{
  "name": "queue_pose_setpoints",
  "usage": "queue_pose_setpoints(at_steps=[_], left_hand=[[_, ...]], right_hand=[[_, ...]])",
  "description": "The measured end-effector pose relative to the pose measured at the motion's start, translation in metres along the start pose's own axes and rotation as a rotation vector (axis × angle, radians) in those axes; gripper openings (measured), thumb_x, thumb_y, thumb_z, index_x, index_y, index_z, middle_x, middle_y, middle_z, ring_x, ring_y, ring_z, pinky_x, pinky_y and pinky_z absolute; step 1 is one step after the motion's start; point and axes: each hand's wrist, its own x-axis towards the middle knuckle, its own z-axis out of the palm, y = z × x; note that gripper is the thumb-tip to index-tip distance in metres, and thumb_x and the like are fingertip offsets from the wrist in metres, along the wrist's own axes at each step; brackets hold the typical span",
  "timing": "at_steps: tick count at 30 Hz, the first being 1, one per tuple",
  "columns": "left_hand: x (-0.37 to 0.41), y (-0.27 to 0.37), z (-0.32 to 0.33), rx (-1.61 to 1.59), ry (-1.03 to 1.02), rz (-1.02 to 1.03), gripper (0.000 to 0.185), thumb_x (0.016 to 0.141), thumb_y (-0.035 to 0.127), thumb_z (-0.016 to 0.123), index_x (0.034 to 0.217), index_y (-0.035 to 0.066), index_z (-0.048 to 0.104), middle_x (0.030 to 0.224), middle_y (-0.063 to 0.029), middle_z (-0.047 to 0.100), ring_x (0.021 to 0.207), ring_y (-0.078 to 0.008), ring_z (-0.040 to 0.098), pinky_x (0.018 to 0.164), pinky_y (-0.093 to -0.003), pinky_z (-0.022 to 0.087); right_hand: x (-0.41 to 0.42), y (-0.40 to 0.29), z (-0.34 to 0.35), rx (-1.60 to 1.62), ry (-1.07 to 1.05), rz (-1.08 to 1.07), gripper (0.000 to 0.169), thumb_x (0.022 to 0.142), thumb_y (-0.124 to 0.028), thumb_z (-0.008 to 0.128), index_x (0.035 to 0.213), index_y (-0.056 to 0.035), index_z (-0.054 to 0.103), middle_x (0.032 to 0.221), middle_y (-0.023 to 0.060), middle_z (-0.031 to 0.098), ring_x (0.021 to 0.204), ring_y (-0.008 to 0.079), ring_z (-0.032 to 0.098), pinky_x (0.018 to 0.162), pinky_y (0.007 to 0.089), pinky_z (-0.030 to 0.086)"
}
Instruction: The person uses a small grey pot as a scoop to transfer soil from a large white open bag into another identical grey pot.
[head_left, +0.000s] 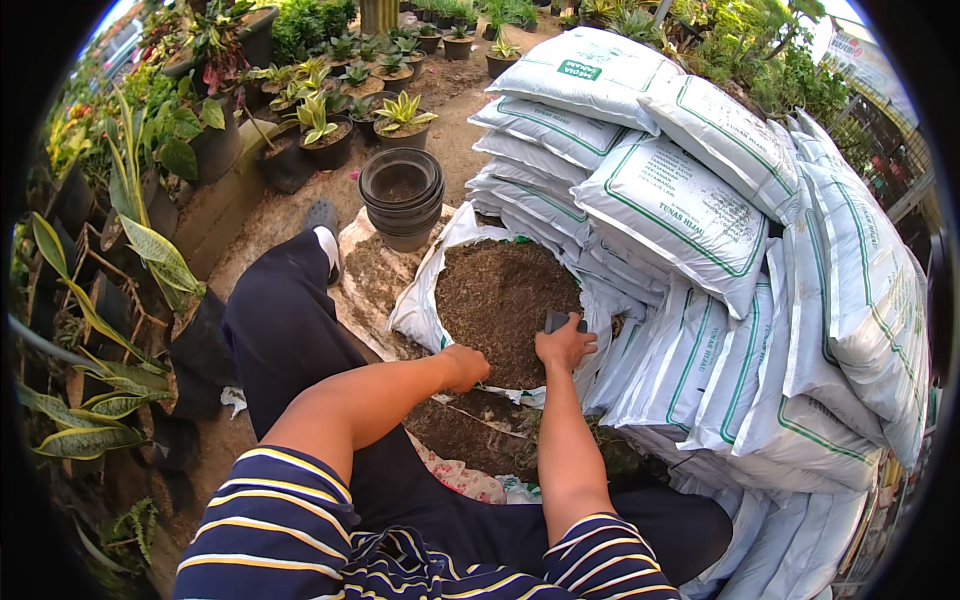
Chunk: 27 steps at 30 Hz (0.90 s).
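Note:
In front of me stands an opened white plastic sack (421, 304), its rim rolled down around brown, crumbly potting soil (499, 296). My right hand (564, 346) reaches over the right side of the sack and grips a small dark plastic pot (556, 321), tilted against the soil. At the sack's near left rim, my left hand (466, 369) has its fingers curled. Its fingertips are turned away from view, so whether it pinches the rim cannot be seen.
Nested black pots (403, 195) stand just beyond the sack, at its left. Stacked full white sacks (667, 202) with green print rise close on the right. Potted plants (401, 120) line the back, and snake plants (161, 259) stand on the left.

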Motion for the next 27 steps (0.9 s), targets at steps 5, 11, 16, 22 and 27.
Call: queue_pose_setpoints(at_steps=[5,11,16,22,27], left_hand=[[0.002,-0.001,0.005,-0.022,0.038,-0.020,0.052,0.085,0.008,0.068,0.136,0.017,0.069,0.122,-0.0166,0.073,0.113,-0.0378,0.070,0.089,-0.0492,0.058],[-0.002,-0.001,0.007,-0.006,0.082,-0.011,0.033,0.086,0.010,0.068,0.119,0.011,0.075,0.116,-0.0176,0.074,0.110,-0.0374,0.072,0.089,-0.0488,0.058],[-0.010,0.001,0.006,-0.011,0.122,-0.014,0.024,0.086,0.011,0.069,0.108,0.006,0.076,0.111,-0.0188,0.075,0.106,-0.0378,0.073,0.087,-0.0491,0.059],[-0.010,0.003,0.003,-0.008,0.123,-0.003,0.028,0.086,0.010,0.068,0.112,0.009,0.076,0.112,-0.0172,0.075,0.107,-0.0375,0.073,0.088,-0.0492,0.059],[-0.013,0.000,0.005,-0.026,0.076,-0.025,0.028,0.085,0.011,0.070,0.112,0.008,0.075,0.114,-0.0169,0.075,0.109,-0.0368,0.072,0.088,-0.0487,0.058]], right_hand=[[0.023,-0.005,-0.023,0.083,-0.103,-0.195,0.084,0.069,-0.025,0.088,0.145,-0.0209,0.055,0.141,0.0268,0.041,0.131,0.0467,0.040,0.108,0.0521,0.046],[0.028,-0.027,-0.057,0.125,0.100,-0.624,0.085,0.064,-0.023,0.090,0.143,-0.0238,0.058,0.142,0.0209,0.043,0.130,0.0459,0.040,0.111,0.0541,0.041],[0.047,-0.026,-0.065,0.067,0.187,-0.443,0.083,0.067,-0.022,0.091,0.143,-0.0262,0.058,0.150,0.0164,0.036,0.133,0.0447,0.037,0.109,0.0575,0.041],[0.040,0.038,0.010,0.011,0.199,-0.051,0.078,0.076,-0.023,0.087,0.146,-0.0281,0.054,0.148,0.0195,0.033,0.131,0.0432,0.037,0.106,0.0555,0.043],[-0.025,0.015,0.036,-0.052,0.232,-0.112,0.073,0.075,-0.017,0.085,0.141,-0.0272,0.055,0.142,0.0211,0.034,0.127,0.0426,0.038,0.102,0.0530,0.045]])
